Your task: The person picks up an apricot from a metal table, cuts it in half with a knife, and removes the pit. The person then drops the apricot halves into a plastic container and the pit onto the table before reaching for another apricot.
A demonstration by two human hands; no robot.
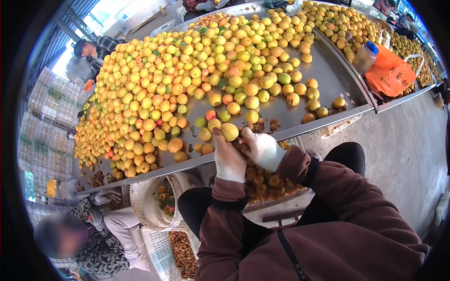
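My left hand (230, 157), in a white glove with bare fingertips, is closed on a yellow apricot (229, 131) at the table's near edge. Another apricot (213, 124) is just left of it, against the fingers or right behind them. My right hand (262, 149), gloved the same way, is closed right beside the held apricot. A small dark and reddish bit shows at its fingertips; what it is I cannot make out. A large heap of apricots (159, 89) covers much of the metal table (330, 70) ahead.
Below my hands is a crate of apricot halves (269, 182). To the left stand a white bucket (140, 199) and a white basket (157, 248) of brown pits. An orange bag (391, 72) and a blue-lidded jar (364, 58) lie right. A co-worker (108, 243) sits lower left.
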